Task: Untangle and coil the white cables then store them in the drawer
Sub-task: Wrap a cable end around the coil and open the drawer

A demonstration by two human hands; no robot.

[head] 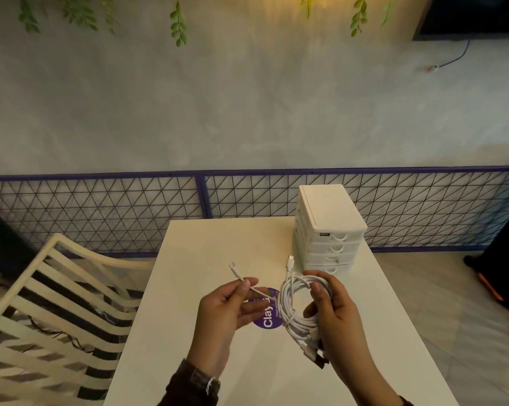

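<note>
**Cable coil held over the table, one end drawn out**

The right hand (331,312) grips a bundle of white cables (298,306) in loose loops, fingers closed around it so the coil keeps its shape. The left hand (232,306) pinches one free cable end (237,272) between thumb and fingertips, pulling it sideways, probably to feed or free a strand. Both hover above the table (212,247), just in front of the white drawer unit (329,227), whose drawers look shut.
</note>
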